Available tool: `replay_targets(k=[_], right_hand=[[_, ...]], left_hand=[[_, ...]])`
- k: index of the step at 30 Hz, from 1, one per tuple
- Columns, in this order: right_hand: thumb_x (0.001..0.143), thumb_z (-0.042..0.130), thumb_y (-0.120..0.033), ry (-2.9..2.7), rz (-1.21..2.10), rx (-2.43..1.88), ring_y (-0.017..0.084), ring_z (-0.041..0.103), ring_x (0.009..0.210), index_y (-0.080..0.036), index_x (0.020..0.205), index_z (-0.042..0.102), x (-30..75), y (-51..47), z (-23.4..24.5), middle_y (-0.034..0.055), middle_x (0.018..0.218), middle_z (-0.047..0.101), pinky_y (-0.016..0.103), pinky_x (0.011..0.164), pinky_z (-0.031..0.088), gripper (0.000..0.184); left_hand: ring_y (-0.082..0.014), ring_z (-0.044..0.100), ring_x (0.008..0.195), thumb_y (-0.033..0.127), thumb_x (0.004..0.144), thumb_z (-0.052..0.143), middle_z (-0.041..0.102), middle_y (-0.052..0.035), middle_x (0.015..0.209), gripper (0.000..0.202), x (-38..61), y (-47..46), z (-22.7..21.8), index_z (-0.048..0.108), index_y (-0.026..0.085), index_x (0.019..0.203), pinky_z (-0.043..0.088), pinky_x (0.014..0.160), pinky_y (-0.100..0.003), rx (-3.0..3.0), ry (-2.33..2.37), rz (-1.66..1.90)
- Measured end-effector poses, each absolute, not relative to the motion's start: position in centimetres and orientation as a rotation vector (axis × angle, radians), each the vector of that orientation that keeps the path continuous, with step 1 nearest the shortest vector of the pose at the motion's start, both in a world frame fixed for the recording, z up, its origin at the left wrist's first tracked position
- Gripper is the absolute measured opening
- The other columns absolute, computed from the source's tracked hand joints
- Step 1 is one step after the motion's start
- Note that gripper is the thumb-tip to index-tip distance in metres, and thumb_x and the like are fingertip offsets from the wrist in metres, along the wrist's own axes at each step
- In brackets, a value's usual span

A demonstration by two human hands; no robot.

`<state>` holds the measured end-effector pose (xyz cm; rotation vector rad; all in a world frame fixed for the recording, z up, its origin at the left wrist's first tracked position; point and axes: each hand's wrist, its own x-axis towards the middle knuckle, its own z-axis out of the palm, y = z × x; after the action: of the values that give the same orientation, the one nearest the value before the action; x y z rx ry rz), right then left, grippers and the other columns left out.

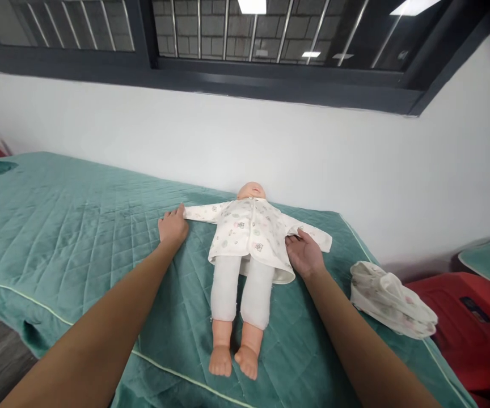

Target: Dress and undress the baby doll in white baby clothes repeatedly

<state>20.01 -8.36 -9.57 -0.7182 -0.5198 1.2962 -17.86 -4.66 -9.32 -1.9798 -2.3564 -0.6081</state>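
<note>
A baby doll lies on its back on a green quilted cover, head toward the wall, bare feet toward me. White padded leggings cover its legs. It has on a white printed baby jacket, fastened down the front, with both sleeves spread out sideways. My left hand pinches the cuff of the sleeve on the left. My right hand is palm up with its fingers apart, beside the jacket's hem and just under the right sleeve. The doll's hands are hidden.
A crumpled white printed cloth lies on the bed's right side. Beyond it stands a red case-like object. The green bed cover stretches far left and has a hole in it. A white wall and a barred window are behind.
</note>
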Motion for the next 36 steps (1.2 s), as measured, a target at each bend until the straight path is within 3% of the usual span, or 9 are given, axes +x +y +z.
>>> replay_targets(k=[7,12,18,22,28,36], right_hand=[[0.089,0.05,-0.026,-0.496,1.442,-0.749,0.018,0.064,0.076,-0.022,0.082,0.05,21.5,-8.3,-9.5,0.0029,0.078,0.061,0.04,0.083,0.059,0.008],[0.087,0.048,-0.022,-0.451,1.419,-0.747,0.018,0.066,0.088,-0.021,0.085,0.052,21.2,-9.1,-8.8,0.0052,0.088,0.063,0.038,0.085,0.059,0.004],[0.086,0.047,-0.02,-0.379,1.373,-0.761,0.021,0.066,0.097,-0.02,0.093,0.055,21.5,-10.1,-7.5,0.0079,0.097,0.066,0.045,0.088,0.059,0.011],[0.086,0.045,-0.02,-0.387,1.33,-0.75,0.021,0.065,0.104,-0.018,0.099,0.057,22.1,-10.2,-7.4,0.0097,0.106,0.067,0.043,0.092,0.058,0.018],[0.085,0.044,-0.021,-0.408,1.249,-0.737,0.021,0.063,0.112,-0.019,0.103,0.06,23.4,-10.1,-7.8,0.0091,0.109,0.069,0.044,0.093,0.057,0.024],[0.077,0.045,-0.015,-0.42,0.967,-0.883,0.015,0.067,0.094,-0.02,0.088,0.055,24.2,-9.4,-7.7,0.0038,0.093,0.065,0.034,0.092,0.056,0.016]], left_hand=[[-0.0367,0.048,0.12,0.013,0.089,0.037,0.061,-0.0167,0.127,0.048,-18.3,-4.2,-9.5,0.051,0.016,0.135,0.041,0.091,-0.051,-1.957,-2.333,-0.619],[-0.0379,0.047,0.12,0.015,0.087,0.04,0.06,-0.0176,0.128,0.043,-18.3,-4.0,-9.8,0.056,0.018,0.127,0.039,0.093,-0.056,-1.889,-2.371,-0.622],[-0.0375,0.047,0.12,0.02,0.086,0.042,0.057,-0.0143,0.134,0.038,-19.3,-3.8,-9.7,0.063,0.022,0.118,0.038,0.094,-0.058,-1.856,-2.41,-0.601],[-0.0386,0.045,0.122,0.023,0.086,0.043,0.049,-0.0121,0.143,0.038,-19.8,-3.6,-9.8,0.063,0.024,0.118,0.036,0.095,-0.059,-1.829,-2.427,-0.6],[-0.039,0.043,0.123,0.025,0.089,0.038,0.052,-0.0137,0.139,0.04,-19.7,-3.3,-10.2,0.064,0.024,0.12,0.033,0.097,-0.06,-1.823,-2.438,-0.607],[-0.0381,0.042,0.126,0.026,0.091,0.033,0.048,-0.0142,0.143,0.049,-19.5,-3.4,-10.4,0.053,0.029,0.136,0.034,0.098,-0.058,-1.855,-2.423,-0.581]])
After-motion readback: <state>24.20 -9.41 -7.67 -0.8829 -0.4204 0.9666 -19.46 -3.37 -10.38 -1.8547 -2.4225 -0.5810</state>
